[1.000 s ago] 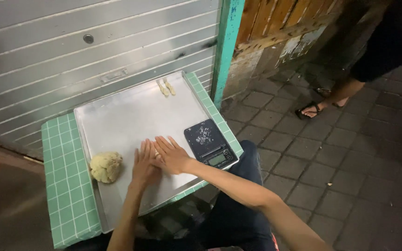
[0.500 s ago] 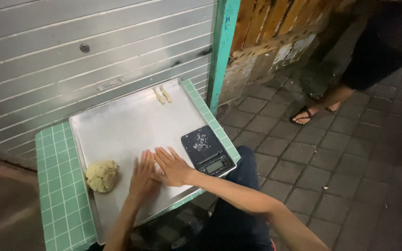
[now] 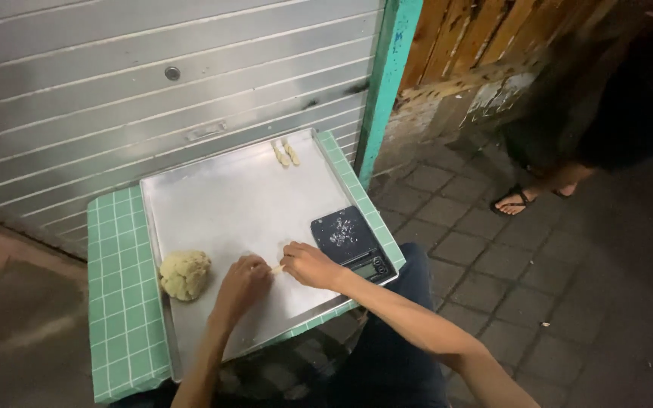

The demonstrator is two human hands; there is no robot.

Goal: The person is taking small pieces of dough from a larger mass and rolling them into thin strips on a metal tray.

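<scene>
Both hands rest on a large metal tray (image 3: 228,196) near its front edge. My left hand (image 3: 242,285) and my right hand (image 3: 305,264) have their fingers curled, pinching a small piece of dough (image 3: 276,269) between them. A big lump of pale dough (image 3: 185,273) lies on the tray to the left of my left hand. Two small rolled dough pieces (image 3: 286,153) sit side by side at the tray's far right corner.
A black digital scale (image 3: 351,242) dusted with flour stands on the tray's right side, just beyond my right hand. The tray sits on a small green checked table (image 3: 119,302) against a metal shutter. Another person's sandalled foot (image 3: 514,202) stands on the paving at right.
My hands were flat and pressed together on the tray. Now the fingers have curled and lifted, holding a small piece of dough between them.
</scene>
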